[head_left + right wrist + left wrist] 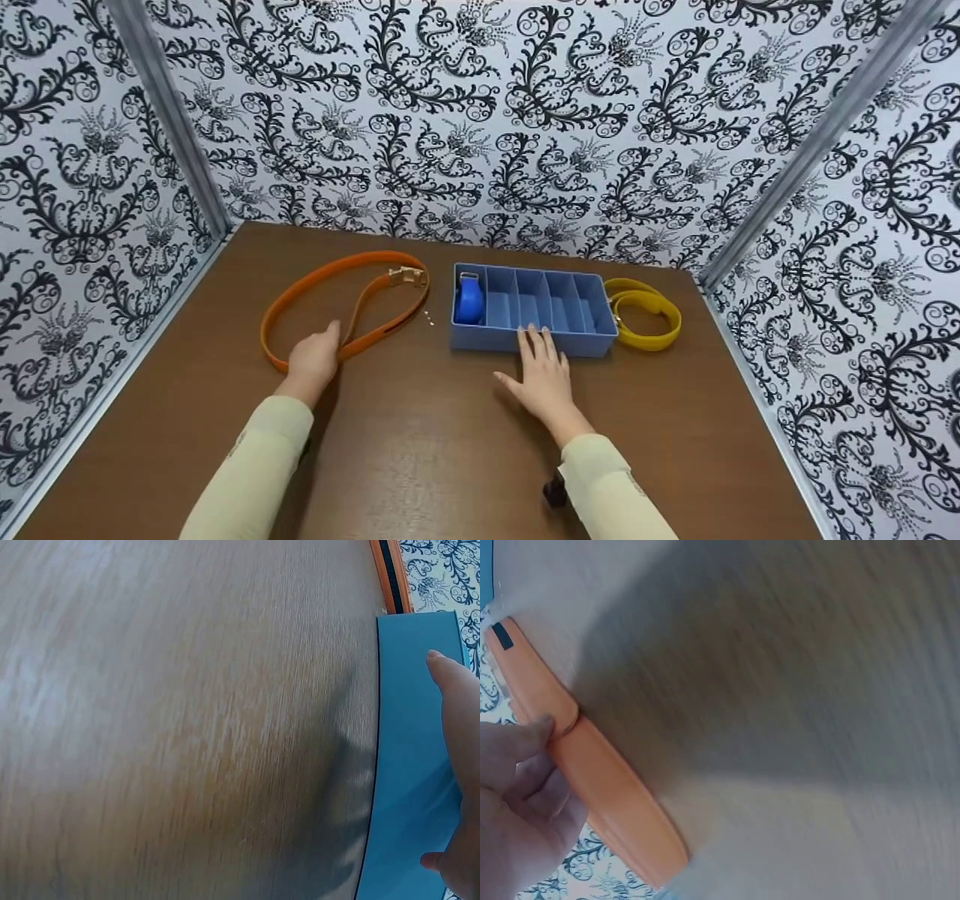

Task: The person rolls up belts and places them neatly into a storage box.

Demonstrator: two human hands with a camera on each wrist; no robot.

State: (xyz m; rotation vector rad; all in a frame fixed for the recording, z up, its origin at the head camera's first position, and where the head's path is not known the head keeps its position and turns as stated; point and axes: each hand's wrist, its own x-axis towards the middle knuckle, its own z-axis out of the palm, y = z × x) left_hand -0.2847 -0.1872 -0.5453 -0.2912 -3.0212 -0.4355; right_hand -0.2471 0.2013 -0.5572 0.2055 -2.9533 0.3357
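Note:
An orange belt (315,275) lies in a wide loop on the left of the table, its gold-coloured buckle (409,276) at the far right of the loop. My left hand (313,358) pinches the belt near its front; in the left wrist view the thumb presses on the orange strap (619,802). A blue divided box (532,341) stands to the right. My right hand (546,382) is spread in front of it, fingertips at the front rim. The leftmost compartment contains a rolled blue belt (470,300); the other compartments hold nothing visible.
A coiled yellow belt (660,341) lies against the box's right side. Small light specks (428,318) show on the brown table (420,450) between the orange belt and the box. Patterned walls (450,150) enclose the table at the back and both sides.

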